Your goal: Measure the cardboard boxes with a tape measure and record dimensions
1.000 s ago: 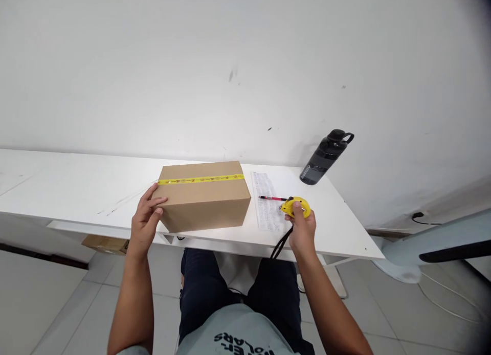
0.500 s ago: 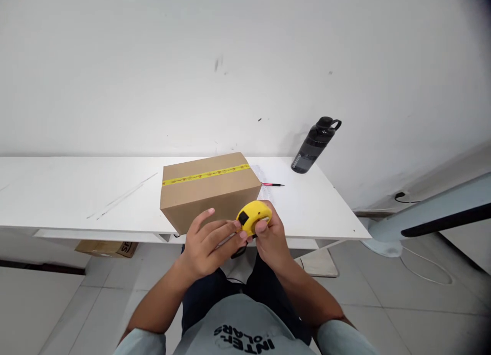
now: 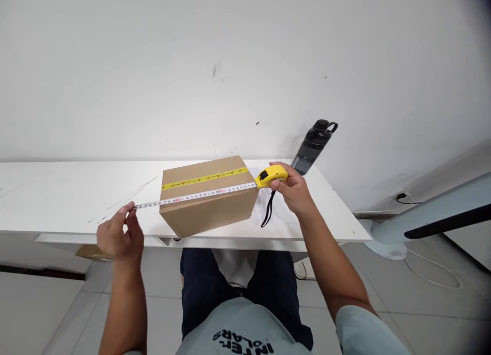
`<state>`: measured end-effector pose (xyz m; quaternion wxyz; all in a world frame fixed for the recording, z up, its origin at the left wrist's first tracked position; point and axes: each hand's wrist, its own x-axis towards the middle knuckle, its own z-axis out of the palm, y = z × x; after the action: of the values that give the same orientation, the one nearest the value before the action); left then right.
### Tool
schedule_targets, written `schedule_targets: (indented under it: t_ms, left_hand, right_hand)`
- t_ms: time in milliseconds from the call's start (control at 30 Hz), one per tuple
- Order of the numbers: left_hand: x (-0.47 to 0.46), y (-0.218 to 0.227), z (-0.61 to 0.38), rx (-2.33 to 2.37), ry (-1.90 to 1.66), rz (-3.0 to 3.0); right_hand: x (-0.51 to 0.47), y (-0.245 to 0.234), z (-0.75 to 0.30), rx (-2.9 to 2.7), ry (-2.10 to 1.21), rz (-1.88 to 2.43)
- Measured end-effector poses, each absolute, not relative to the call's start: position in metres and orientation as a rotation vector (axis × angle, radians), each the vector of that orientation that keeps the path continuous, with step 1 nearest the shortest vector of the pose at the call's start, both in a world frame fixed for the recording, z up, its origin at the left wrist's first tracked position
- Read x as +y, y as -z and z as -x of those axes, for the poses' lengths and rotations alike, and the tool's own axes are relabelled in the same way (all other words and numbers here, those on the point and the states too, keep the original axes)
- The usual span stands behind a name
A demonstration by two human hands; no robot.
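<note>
Yellow, rounded tape measure [image 3: 271,175] is gripped in the right hand [image 3: 294,190], by one end of a brown cardboard box [image 3: 210,212] on the white table [image 3: 326,214]. From here, the left hand [image 3: 120,233] pinches the tip of the long white printed blade [image 3: 199,195] past the box's other end. Tall black bottle [image 3: 311,149] stands just beyond, btw.

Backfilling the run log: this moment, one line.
left hand: pinching end of tape blade | right hand: gripping yellow tape case | tape blade: extended over carton | bottle: right of carton

1 box [image 3: 210,212] left of 1 bottle [image 3: 311,149]
</note>
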<state>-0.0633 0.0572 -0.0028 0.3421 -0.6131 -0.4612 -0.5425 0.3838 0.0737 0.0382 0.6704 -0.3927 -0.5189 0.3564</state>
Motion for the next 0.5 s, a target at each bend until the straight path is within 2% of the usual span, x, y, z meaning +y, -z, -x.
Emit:
schedule_targets:
  t_ms: [167, 500]
  left_hand:
    - [0.051, 0.029, 0.083, -1.246, 1.327, 1.653]
    - [0.035, 0.001, 0.006, -1.157, 1.375, 1.989]
  right_hand:
    - [0.095, -0.023, -0.391, -1.138, -0.847, 0.936]
    - [0.098, -0.017, -0.38, -1.114, -0.742, 0.982]
